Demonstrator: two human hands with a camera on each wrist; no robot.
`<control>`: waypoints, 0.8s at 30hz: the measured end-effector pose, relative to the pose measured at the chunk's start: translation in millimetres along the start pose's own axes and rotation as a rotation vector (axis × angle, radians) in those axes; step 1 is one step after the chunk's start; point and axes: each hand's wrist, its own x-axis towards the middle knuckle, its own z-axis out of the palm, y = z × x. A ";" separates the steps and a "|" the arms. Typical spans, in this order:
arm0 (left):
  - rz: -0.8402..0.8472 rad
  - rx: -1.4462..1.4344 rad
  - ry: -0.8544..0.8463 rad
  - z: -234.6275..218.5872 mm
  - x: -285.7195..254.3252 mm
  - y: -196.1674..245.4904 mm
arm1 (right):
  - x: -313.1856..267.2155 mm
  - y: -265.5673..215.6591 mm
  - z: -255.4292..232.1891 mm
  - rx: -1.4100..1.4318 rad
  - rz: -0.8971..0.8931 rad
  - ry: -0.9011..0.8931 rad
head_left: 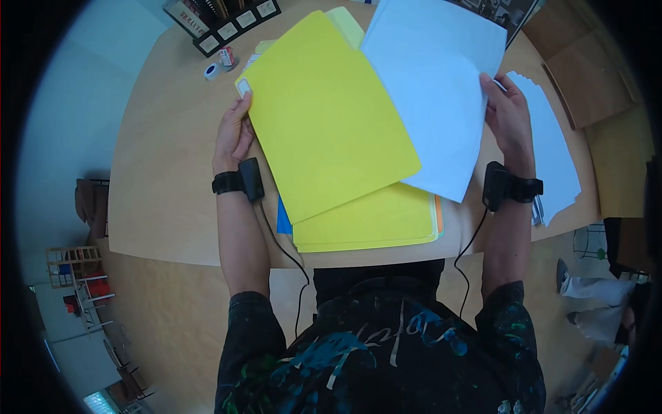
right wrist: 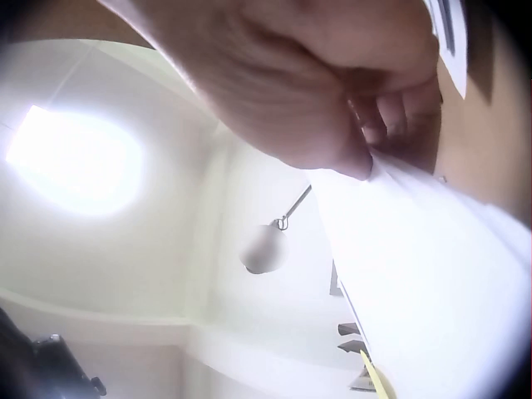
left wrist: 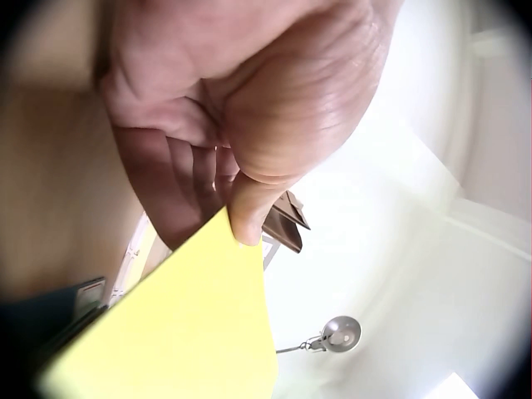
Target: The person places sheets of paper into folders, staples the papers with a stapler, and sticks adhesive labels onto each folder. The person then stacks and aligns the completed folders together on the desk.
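Note:
My left hand [head_left: 234,131] pinches the left edge of a yellow folder [head_left: 327,124], thumb on top beside a small white label [head_left: 243,87]. In the left wrist view, the thumb presses on the folder's corner [left wrist: 208,307] with the fingers behind it. At the other side, my right hand [head_left: 509,114] grips the right edge of some white paper [head_left: 434,90], which is tilted and partly covered by the yellow folder. The right wrist view shows the paper [right wrist: 432,274] between thumb and fingers. Below both lies a stack of yellow folders [head_left: 372,217], with orange and blue edges peeking out.
A pile of white paper [head_left: 548,145] lies on the table [head_left: 165,159] at the right. Tape [head_left: 212,71] and a small red-labelled container [head_left: 227,57] stand at the back left, near a black organizer [head_left: 234,27]. Cardboard [head_left: 586,62] stands beyond the right edge.

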 end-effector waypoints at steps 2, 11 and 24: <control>0.041 -0.087 0.042 -2.3 -5.0 6.0 | -7.6 -12.8 -7.7 0.003 0.000 0.058; 0.054 -0.261 -0.011 -30.2 -1.8 0.2 | -6.9 -10.6 -77.1 -0.073 -0.036 0.172; 0.043 -0.296 -0.025 -31.4 -0.6 -0.7 | 90.1 -13.2 -280.6 -0.884 -0.021 0.153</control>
